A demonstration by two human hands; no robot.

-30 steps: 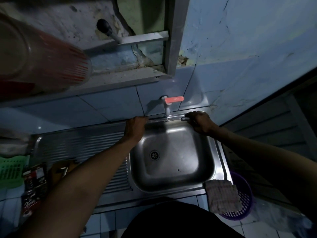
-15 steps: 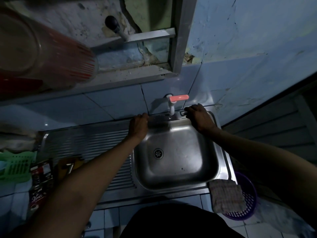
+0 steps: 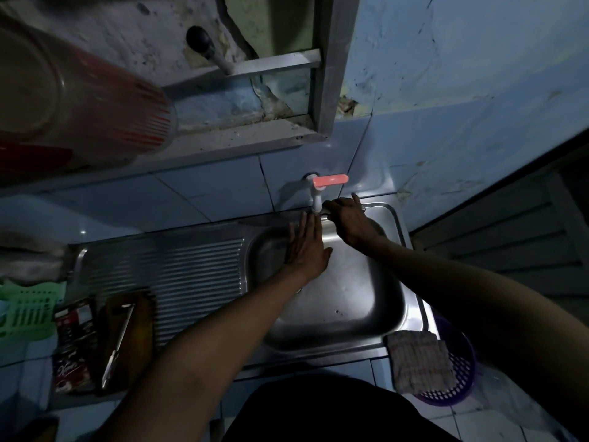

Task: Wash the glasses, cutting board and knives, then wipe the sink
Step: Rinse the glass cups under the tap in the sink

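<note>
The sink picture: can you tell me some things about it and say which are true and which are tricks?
1. The tap has a pink handle. True.
2. The left hand is a tight fist. False: its fingers are straight, pointing toward the tap above the sink.
3. A checked cloth lies at the sink's front right corner. True.
4. The sink is full of glasses. False: no glasses show in the basin.
5. The knife is in the right hand. False: it lies on the cutting board on the left, away from both hands.
6. A purple basket sits below the cloth. True.
</note>
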